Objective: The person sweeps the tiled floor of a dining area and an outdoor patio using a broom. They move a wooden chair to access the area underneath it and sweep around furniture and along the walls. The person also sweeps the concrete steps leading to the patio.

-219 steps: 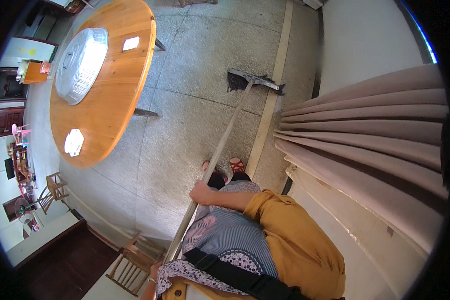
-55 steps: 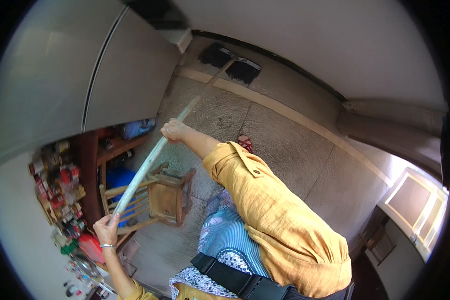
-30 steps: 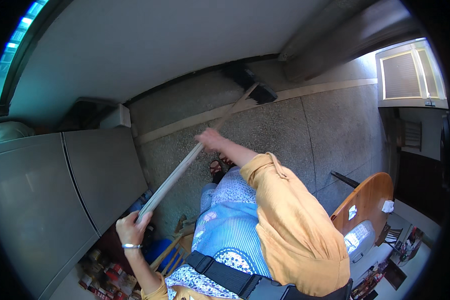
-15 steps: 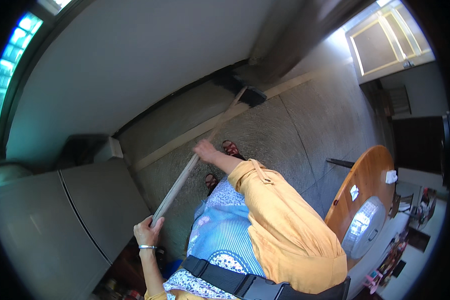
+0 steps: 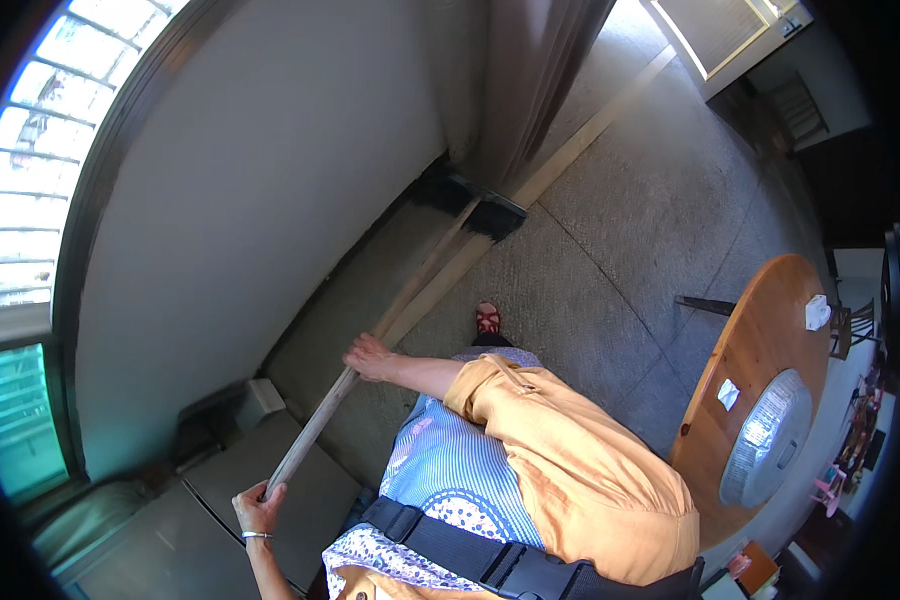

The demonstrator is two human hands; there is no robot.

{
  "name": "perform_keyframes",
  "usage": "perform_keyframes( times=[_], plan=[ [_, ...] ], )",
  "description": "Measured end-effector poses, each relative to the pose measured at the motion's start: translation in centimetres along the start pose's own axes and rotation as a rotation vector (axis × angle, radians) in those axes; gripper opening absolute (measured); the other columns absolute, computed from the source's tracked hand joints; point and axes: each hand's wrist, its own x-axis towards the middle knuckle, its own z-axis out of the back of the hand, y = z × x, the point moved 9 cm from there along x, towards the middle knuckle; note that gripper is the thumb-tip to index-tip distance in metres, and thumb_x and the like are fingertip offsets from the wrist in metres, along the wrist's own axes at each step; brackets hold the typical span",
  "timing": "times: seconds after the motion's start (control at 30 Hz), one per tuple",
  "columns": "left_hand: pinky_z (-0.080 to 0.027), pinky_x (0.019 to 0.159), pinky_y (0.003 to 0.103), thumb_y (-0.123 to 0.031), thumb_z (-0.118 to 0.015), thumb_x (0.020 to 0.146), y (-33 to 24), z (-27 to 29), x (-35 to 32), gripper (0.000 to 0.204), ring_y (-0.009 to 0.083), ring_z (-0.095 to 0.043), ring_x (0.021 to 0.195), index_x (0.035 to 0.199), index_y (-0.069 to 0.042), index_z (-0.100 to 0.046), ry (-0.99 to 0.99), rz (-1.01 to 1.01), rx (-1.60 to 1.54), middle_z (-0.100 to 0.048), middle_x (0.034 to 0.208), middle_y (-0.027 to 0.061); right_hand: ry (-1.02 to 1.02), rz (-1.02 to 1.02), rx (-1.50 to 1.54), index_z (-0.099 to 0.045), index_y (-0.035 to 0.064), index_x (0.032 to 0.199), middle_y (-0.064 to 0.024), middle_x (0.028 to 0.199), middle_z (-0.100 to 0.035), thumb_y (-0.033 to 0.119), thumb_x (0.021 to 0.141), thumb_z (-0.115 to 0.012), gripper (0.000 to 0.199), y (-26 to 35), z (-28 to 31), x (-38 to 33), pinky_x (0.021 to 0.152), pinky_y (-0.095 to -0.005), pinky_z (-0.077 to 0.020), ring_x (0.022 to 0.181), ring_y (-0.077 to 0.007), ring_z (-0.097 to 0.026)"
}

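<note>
A long wooden-handled broom (image 5: 425, 270) slants from lower left to upper middle. Its wide dark bristle head (image 5: 495, 218) rests on the floor by the wall corner, across a pale floor strip. My left hand (image 5: 258, 510), with a bracelet at the wrist, is closed round the top end of the handle. Farther down the handle, my right hand (image 5: 370, 358) also grips it, the arm reaching across my body in a rolled yellow sleeve. One of my feet in a red sandal (image 5: 487, 317) shows beside the handle.
The pale wall (image 5: 260, 190) runs along the left, with a barred window (image 5: 30, 180) beyond it. A grey cabinet-like unit (image 5: 300, 480) stands near my left hand. On the right is a round wooden table (image 5: 715, 400) with a domed cover (image 5: 765, 435). An open door (image 5: 725, 40) is at far right.
My view has turned, and the table and wall have shifted in it. The broom's head is closer to the wall corner's curtain-like edge. Both hands keep hold of the handle.
</note>
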Motion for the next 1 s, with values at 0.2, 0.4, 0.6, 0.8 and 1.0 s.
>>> perform_keyframes(
  times=[0.2, 0.4, 0.6, 0.8, 1.0],
  plan=[
    [-0.043, 0.050, 0.026, -0.028, -0.073, 0.064, -10.9, -1.7, 8.6, 0.037, 0.0096, -0.053, 0.050, 0.083, 0.003, -0.066, -0.009, -0.147, -0.044, -0.060, 0.055, 0.0120, 0.169, -0.233, 0.022, -0.057, 0.0092, 0.078, -0.0125, 0.092, -0.056, 0.015, 0.060, -0.064, 0.020, -13.6, 6.3, 1.1, 0.073, -0.0389, -0.0403, 0.096, -0.0268, -0.050],
    [-0.048, 0.059, 0.033, -0.033, -0.073, 0.065, -19.9, -8.2, 14.9, 0.043, 0.0232, -0.063, 0.063, 0.084, 0.004, -0.064, 0.113, -0.185, -0.078, -0.062, 0.067, 0.0194, -0.045, -0.644, -0.269, -0.056, 0.0039, 0.095, -0.0189, 0.101, -0.053, 0.009, 0.066, -0.058, 0.030, -26.0, 13.6, -2.4, 0.089, -0.0508, -0.0360, 0.106, -0.0416, -0.043],
    [-0.049, 0.066, 0.035, -0.033, -0.068, 0.071, -28.7, -9.8, 20.8, 0.040, 0.0271, -0.064, 0.071, 0.089, 0.002, -0.064, 0.132, -0.382, -0.135, -0.063, 0.077, 0.0205, -0.074, -0.862, -0.395, -0.044, -0.0070, 0.105, -0.0400, 0.117, -0.035, 0.004, 0.070, -0.052, 0.037, -30.8, 17.6, -2.0, 0.093, -0.0648, -0.0225, 0.111, -0.0621, -0.024],
    [-0.048, 0.071, 0.031, -0.028, -0.064, 0.076, -37.1, -10.5, 24.0, 0.040, 0.0207, -0.063, 0.080, 0.103, 0.002, -0.060, 0.343, -0.400, -0.203, -0.064, 0.087, 0.0190, -0.120, -0.928, -0.264, -0.046, -0.0099, 0.100, -0.0474, 0.114, -0.030, 0.006, 0.067, -0.056, 0.038, -35.2, 23.0, -1.9, 0.098, -0.0570, -0.0249, 0.113, -0.0608, -0.024],
    [-0.047, 0.072, 0.031, -0.027, -0.064, 0.076, -45.7, -12.1, 25.2, 0.041, 0.0211, -0.062, 0.080, 0.103, 0.003, -0.059, 0.379, -0.381, -0.177, -0.064, 0.086, 0.0202, -0.080, -0.871, -0.267, -0.051, -0.0073, 0.091, -0.0467, 0.118, -0.027, 0.008, 0.070, -0.055, 0.026, -42.3, 28.2, -3.2, 0.099, -0.0552, -0.0248, 0.116, -0.0571, -0.026]
  ],
)
